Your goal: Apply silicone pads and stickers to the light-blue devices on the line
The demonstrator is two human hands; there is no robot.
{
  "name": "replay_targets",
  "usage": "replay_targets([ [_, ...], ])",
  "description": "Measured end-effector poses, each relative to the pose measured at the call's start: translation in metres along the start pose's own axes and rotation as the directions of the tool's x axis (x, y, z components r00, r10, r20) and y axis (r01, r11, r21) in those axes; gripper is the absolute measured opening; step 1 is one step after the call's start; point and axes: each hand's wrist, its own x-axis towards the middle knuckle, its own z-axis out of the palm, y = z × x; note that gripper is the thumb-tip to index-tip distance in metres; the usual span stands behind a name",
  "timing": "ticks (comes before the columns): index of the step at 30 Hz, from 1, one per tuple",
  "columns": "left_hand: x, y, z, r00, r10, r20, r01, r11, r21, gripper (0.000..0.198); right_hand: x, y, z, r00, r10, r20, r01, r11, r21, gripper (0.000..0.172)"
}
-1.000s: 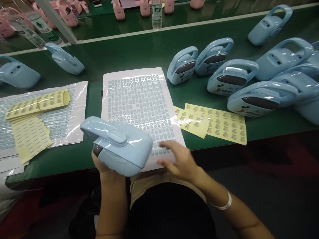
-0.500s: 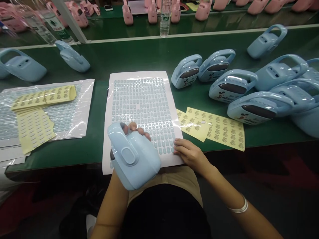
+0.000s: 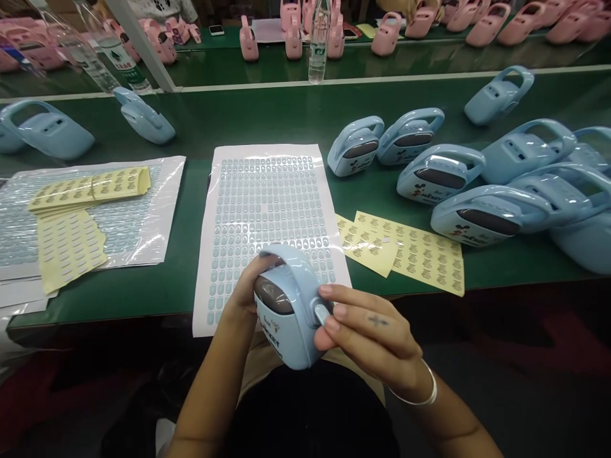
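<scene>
- Head cam, looking down on a green bench [image 3: 181, 127], both bare hands working at its near edge.
- Left hand [image 3: 236, 299] is closed around a pale blue device [image 3: 289, 321], fingers wrapped behind it. It's held up at lower middle of the frame, over the bottom of the sheet, handle up and dark window facing the camera. Seems tilted that way so its side faces the other hand.
- Right hand [image 3: 372, 331] is curled against that side, with its fingertips [image 3: 326, 290] at an oval pad [image 3: 321, 313]. Looks like a light pinch, though the exact contact is partly hidden.
- Sticker sheet [image 3: 267, 150] lies flat just under the device, rows of small blue ovals on white, probably central so it's easy to reach.
- Yellow label sheets [image 3: 405, 251] sit just right of it, and more yellow labels [image 3: 69, 248] lie on a clear plastic bag [image 3: 153, 235] to the left.
- More blue devices [image 3: 439, 175] are bunched at right, showing dark windows and cartoon stickers, as if grouped apart. A few others [image 3: 48, 130] lie upper left.
- Pink devices [image 3: 291, 44] line a farther bench along the top, beside a water bottle [image 3: 319, 44].
</scene>
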Motion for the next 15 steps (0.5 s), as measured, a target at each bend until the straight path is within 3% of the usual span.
replay_targets([
  [6, 0.0, 0.003, 0.005, 0.995, -0.052, 0.086, 0.052, 0.999, 0.009, 0.019, -0.018, 0.014, 0.008, 1.0, 0.024, -0.002, -0.024, 0.999, 0.047, 0.032],
  [10, 0.001, 0.004, 0.005, 0.991, -0.061, 0.116, 0.061, 0.998, 0.006, 0.022, -0.019, 0.016, 0.016, 0.997, 0.004, -0.082, 0.001, 0.998, 0.063, 0.028],
  [15, 0.003, 0.006, 0.001, 0.996, -0.07, 0.062, 0.068, 0.997, 0.024, 0.017, -0.01, 0.018, 0.026, 0.977, -0.026, -0.212, 0.025, 1.0, -0.007, 0.015],
])
